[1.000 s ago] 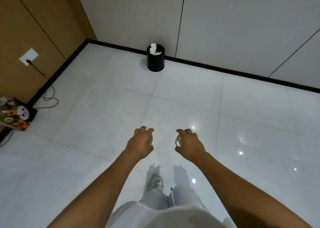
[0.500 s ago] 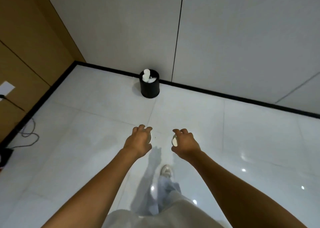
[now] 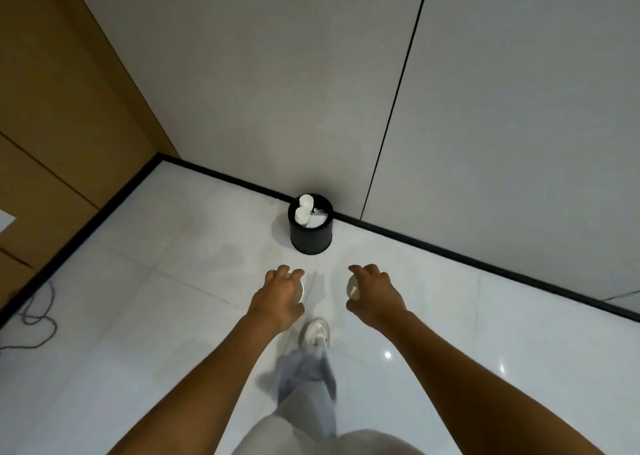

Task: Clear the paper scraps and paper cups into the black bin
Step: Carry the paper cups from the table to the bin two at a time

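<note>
A round black bin (image 3: pixel 311 237) stands on the white floor against the far wall. White paper cups (image 3: pixel 304 208) and some paper scraps lie inside it. My left hand (image 3: pixel 278 295) grips a white paper cup (image 3: pixel 300 290), of which only the rim edge shows past the fingers. My right hand (image 3: pixel 375 292) grips another white paper cup (image 3: pixel 353 286), its round end facing left. Both hands hover side by side a short way in front of the bin.
A black skirting (image 3: pixel 450 243) runs along the grey wall panels behind the bin. A wooden wall (image 3: pixel 52 108) closes the left side, with a dark cable (image 3: pixel 38 319) coiled on the floor below it. My leg and a white shoe (image 3: pixel 315 333) are beneath my hands.
I have walked closer to the bin, which now looks larger and sits nearer my hands. Both hands keep their hold on the cups.
</note>
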### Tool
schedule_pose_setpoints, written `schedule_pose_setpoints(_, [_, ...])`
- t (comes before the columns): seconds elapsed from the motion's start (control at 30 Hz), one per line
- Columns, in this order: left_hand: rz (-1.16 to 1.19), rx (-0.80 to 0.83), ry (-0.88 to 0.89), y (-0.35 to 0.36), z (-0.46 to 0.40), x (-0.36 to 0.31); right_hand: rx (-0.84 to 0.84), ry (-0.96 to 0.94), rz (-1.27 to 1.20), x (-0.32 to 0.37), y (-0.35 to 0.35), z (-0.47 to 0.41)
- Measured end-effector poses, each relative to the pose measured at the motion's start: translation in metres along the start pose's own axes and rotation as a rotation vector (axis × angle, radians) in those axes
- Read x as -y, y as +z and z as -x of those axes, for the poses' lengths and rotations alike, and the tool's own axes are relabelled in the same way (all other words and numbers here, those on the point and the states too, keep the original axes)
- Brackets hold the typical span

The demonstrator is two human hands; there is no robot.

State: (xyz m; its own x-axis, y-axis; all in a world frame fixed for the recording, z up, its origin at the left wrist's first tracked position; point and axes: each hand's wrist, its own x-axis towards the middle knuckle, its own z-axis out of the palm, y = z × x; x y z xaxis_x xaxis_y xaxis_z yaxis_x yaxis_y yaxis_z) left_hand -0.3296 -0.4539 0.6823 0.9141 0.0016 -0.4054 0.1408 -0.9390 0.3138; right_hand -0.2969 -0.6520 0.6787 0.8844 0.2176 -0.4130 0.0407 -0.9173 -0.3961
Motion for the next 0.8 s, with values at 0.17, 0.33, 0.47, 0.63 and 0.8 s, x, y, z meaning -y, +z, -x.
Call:
schedule_pose_setpoints(0.17, [0.02, -0.004, 0.012, -0.049, -0.116, 0.006, 0.017, 0.012, 0.007, 0.014, -0.043, -0.109])
schedule_pose_setpoints(0.33, [0.059, -0.009, -0.004, -0.089, -0.192, 0.007, 0.039, -0.019, 0.023, 0.028, -0.084, -0.195])
schedule_pose_setpoints(0.47, [0.073, 0.008, -0.044, -0.104, -0.245, 0.01, 0.072, -0.068, 0.04, 0.035, -0.11, -0.262])
schedule_pose_setpoints(0.63, [0.147, 0.01, -0.162, -0.112, -0.31, 0.012, 0.181, -0.178, 0.151, 0.037, -0.134, -0.356])
schedule_pose_setpoints(0.8, [0.241, -0.035, -0.339, -0.119, -0.366, 0.008, 0.333, -0.324, 0.27, 0.049, -0.158, -0.449])
